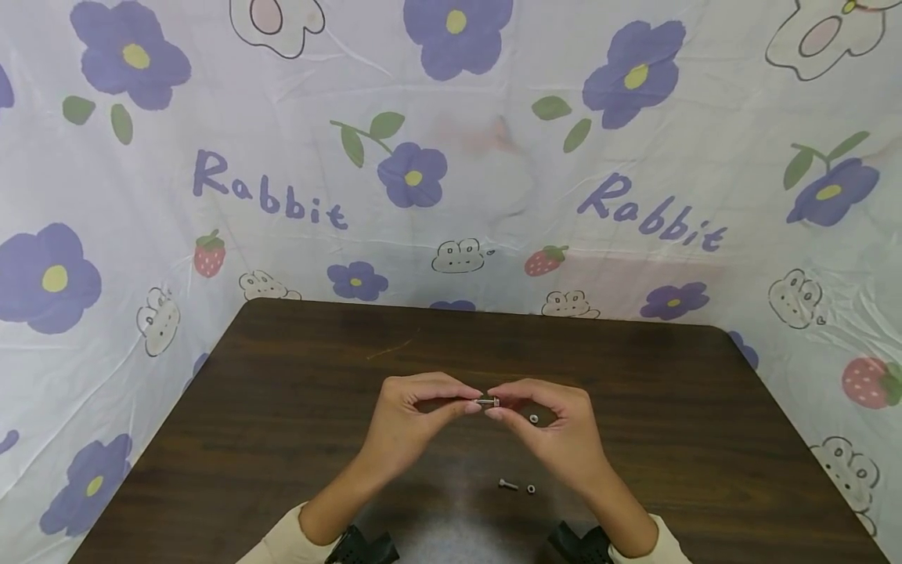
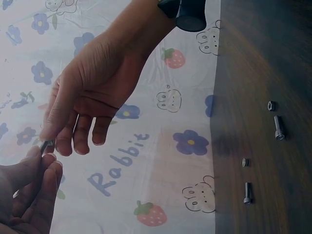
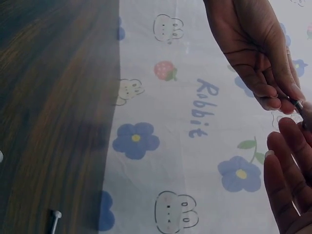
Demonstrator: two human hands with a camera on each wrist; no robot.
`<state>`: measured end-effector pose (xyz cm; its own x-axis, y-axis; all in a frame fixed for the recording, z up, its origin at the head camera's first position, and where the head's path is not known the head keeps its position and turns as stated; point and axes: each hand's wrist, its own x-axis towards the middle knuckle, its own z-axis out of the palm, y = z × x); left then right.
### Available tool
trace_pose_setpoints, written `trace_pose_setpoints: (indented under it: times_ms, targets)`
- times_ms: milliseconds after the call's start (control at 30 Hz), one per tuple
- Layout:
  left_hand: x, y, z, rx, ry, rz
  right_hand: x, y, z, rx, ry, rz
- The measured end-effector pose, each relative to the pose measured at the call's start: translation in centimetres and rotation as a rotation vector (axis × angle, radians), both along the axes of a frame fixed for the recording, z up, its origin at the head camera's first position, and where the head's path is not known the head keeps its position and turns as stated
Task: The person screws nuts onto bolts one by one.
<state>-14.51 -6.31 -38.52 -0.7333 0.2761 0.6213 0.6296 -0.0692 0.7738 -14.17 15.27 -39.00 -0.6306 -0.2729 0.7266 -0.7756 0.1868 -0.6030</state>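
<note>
In the head view, my left hand (image 1: 416, 411) and right hand (image 1: 560, 415) meet above the dark table, thumbs and index fingertips close together. Between them lies a small metal bolt (image 1: 488, 402), held roughly level. The left thumb and index finger pinch its left end. Its wider right end sits between the right thumb and index fingertip; I cannot tell whether that is its head or a nut. The left wrist view has the left hand (image 2: 27, 190) low at the left edge and the right hand (image 2: 92, 83) above it. Fingertips cover part of the bolt.
On the table (image 1: 282, 439) lie a loose bolt (image 1: 507, 485) with a nut (image 1: 531, 489) beside it, and another nut (image 1: 533, 419) beyond. A second loose bolt (image 2: 247, 193) shows in the left wrist view. Printed cloth (image 1: 493, 196) hangs around the table's back and sides.
</note>
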Motion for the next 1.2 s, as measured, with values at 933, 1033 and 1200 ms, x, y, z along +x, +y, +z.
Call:
trace_pose_setpoints:
  times_ms: [933, 1033, 1200]
  targets:
    - [-0.13, -0.47, 0.37, -0.012, 0.015, 0.044, 0.13, -0.02, 0.13, -0.014, -0.086, 0.018]
    - [-0.21, -0.54, 0.31, -0.019, 0.020, 0.046, 0.14, -0.05, 0.06, -0.019, -0.055, 0.007]
    - [-0.18, -0.40, -0.03, -0.012, 0.018, 0.024, 0.12, -0.14, -0.06, -0.019, 0.008, 0.020]
